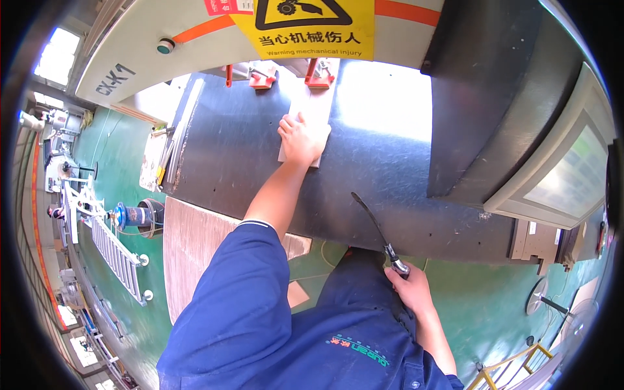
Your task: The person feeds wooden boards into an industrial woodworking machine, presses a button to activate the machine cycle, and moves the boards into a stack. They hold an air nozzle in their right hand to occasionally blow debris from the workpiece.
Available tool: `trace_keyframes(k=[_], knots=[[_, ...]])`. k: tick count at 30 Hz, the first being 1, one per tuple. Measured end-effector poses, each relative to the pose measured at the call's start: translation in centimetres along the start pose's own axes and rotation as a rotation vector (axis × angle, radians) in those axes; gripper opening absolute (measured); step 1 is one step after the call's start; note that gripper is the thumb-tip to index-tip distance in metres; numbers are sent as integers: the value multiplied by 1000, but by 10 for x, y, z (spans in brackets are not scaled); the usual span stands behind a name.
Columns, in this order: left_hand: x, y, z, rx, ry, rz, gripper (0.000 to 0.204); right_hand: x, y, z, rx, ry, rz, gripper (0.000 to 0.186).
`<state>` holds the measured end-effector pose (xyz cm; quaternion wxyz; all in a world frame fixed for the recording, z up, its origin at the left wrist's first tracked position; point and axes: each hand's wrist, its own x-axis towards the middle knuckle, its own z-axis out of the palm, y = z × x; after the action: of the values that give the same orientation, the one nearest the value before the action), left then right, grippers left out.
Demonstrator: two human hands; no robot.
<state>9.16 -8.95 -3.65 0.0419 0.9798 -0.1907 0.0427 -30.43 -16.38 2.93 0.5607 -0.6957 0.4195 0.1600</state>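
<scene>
A narrow pale board (314, 104) lies lengthwise on the black worktable (227, 130), its far end beneath the machine. My left hand (302, 138) reaches out over it, fingers bent and closed on the board near its front end. Close to my body, at the table's front edge, my right hand (411, 286) is wrapped round the silver handle of what looks like an air blow gun (398, 264). Its long, thin, black curved nozzle points away from me over the tabletop. My palm hides part of the handle.
Two red clamps (262, 78) hang under the light machine housing (169, 45) ahead. A screen panel (559, 175) juts out at right. Wood-grain panels (195, 253) sit below the table at left. A white ladder (117, 253) and a blue drum (133, 216) stand on the green floor.
</scene>
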Motion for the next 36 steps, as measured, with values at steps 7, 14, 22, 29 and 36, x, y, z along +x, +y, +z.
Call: trace_keyframes(k=[7, 14, 22, 29, 36], knots=[[-2, 2, -9, -21, -29, -29, 79, 6, -7, 2, 43, 103, -8, 38], [-2, 4, -8, -47, -17, -16, 73, 2, -10, -7, 155, 220, 54, 33], [1, 1, -7, -70, -46, -20, 73, 4, -3, -2, 158, 197, 28, 34], [0, 0, -4, -33, -36, -23, 74, 3, -14, 3, 29, 138, -11, 39], [0, -1, -4, -34, -48, -18, 79, -2, -25, 4, -27, 148, -42, 40]])
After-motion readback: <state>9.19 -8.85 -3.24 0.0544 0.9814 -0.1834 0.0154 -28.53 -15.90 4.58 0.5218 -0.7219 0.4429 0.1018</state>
